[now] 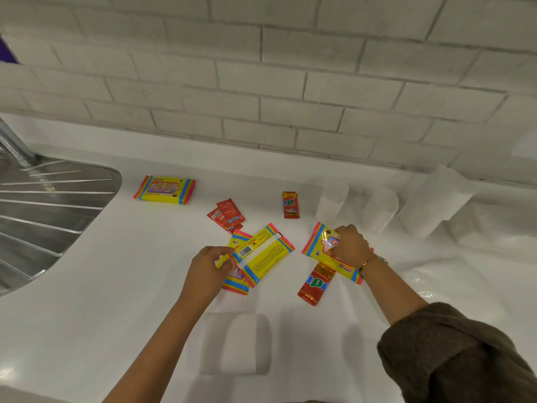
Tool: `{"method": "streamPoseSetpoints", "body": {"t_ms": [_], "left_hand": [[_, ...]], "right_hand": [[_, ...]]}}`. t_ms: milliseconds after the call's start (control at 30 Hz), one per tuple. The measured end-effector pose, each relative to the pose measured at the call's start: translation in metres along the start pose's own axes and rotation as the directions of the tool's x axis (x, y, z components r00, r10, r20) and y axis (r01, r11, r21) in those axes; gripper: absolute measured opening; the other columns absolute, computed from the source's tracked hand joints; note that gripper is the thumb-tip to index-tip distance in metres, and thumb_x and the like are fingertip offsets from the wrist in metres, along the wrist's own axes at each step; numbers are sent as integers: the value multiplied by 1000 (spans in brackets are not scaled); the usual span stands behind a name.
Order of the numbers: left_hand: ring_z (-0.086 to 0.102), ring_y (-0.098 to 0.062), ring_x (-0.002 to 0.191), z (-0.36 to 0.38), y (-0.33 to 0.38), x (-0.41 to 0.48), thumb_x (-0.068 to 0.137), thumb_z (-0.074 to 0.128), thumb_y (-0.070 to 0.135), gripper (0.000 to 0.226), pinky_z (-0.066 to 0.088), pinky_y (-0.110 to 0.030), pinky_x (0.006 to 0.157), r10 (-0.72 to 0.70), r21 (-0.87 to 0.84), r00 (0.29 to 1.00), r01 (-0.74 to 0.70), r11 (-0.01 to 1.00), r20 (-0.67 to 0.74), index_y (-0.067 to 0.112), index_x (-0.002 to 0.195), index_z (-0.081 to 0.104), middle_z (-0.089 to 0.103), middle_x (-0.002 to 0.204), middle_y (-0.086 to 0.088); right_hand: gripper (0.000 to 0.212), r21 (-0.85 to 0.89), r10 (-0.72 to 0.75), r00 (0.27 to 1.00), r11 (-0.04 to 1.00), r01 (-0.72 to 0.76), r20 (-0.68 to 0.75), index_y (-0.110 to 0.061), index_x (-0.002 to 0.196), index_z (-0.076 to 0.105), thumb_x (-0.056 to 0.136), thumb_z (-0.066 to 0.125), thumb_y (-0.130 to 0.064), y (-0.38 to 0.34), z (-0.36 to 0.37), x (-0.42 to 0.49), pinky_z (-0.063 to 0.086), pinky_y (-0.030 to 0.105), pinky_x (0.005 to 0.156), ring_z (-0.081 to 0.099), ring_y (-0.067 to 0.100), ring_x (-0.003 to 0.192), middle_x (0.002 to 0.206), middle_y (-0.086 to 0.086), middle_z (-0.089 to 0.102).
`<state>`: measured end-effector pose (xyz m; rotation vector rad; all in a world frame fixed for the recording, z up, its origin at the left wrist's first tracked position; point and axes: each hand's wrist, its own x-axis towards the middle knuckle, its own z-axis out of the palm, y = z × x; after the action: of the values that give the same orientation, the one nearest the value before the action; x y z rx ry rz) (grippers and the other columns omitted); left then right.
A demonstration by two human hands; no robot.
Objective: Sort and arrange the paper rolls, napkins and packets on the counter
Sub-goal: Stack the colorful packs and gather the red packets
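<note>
Mid-frame over the white counter [116,271], a yellow packet [267,254] with red-and-blue edges shows its barcode side, its lower left end pinched by the left hand [207,270]. To its right, the right hand [350,242] grips a matching second packet [318,245] from above.

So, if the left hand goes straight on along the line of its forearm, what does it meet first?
The left hand already pinches the barcode-side yellow pack. Past that, it would probably meet the overlapping red sachets just behind, though depth is unclear.
</note>
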<state>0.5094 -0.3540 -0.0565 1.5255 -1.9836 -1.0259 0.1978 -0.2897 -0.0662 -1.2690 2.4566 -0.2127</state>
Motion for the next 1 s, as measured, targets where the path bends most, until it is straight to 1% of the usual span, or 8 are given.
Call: {"method": "streamPoseSetpoints", "body": {"t_ms": [200,267,333,500,600,700,900,1000], "left_hand": [[53,-15,100,2,8,10,90,56,15,25,43,-24,74,33,38,999,-33,999,-4,19,113,64,56,124,-8],[56,-18,98,7,12,17,90,56,15,26,44,-17,67,52,54,999,-53,997,15,18,114,64,56,124,-8],[58,-20,94,14,20,25,90,55,17,28,44,-11,59,61,75,996,-66,995,63,18,117,62,55,124,-9],[50,-30,121,38,31,48,88,60,28,50,42,-36,96,32,231,983,-75,970,182,12,133,47,49,135,-14],[46,-33,124,51,36,56,85,62,37,64,42,-44,99,-23,414,970,-81,906,240,11,138,38,46,136,-16],[47,-32,120,56,43,58,83,63,41,63,44,-43,93,-31,551,970,-112,827,243,10,134,42,51,129,-15],[50,-33,115,59,51,58,81,69,25,57,43,-39,90,23,462,966,-144,875,257,6,129,44,49,123,-20],[56,-32,107,60,56,50,83,65,17,46,45,-39,85,47,311,980,-106,944,193,8,124,47,55,119,-16]], "right_hand": [[21,205,-73,985,973,104,-153,-12,107,52,89,56,-23,-9,-24,-44,46,30,71,57,24,85,106,10,55],[17,289,-61,980,950,115,-190,-15,106,48,92,51,-24,-13,-30,-66,45,25,59,57,19,78,99,6,60],[15,366,-36,976,924,115,-215,-18,106,45,93,50,-23,-15,-34,-88,46,23,56,59,18,77,96,4,61],[11,476,-37,975,868,139,-218,-25,100,43,92,51,-26,-13,-33,-129,52,27,62,63,15,79,95,-3,63],[12,518,-6,975,847,122,-221,-25,102,46,92,51,-29,-3,-29,-142,55,30,63,64,10,77,94,-4,65],[14,553,32,978,828,90,-208,-25,105,49,92,51,-29,5,-24,-149,58,32,65,65,11,79,96,-4,66],[19,567,34,981,820,83,-192,-23,111,48,93,50,-28,11,-23,-156,51,18,61,62,10,81,99,-7,62],[20,576,21,980,812,99,-197,-23,110,48,92,52,-30,10,-27,-157,49,16,59,63,9,79,97,-7,61]]}}
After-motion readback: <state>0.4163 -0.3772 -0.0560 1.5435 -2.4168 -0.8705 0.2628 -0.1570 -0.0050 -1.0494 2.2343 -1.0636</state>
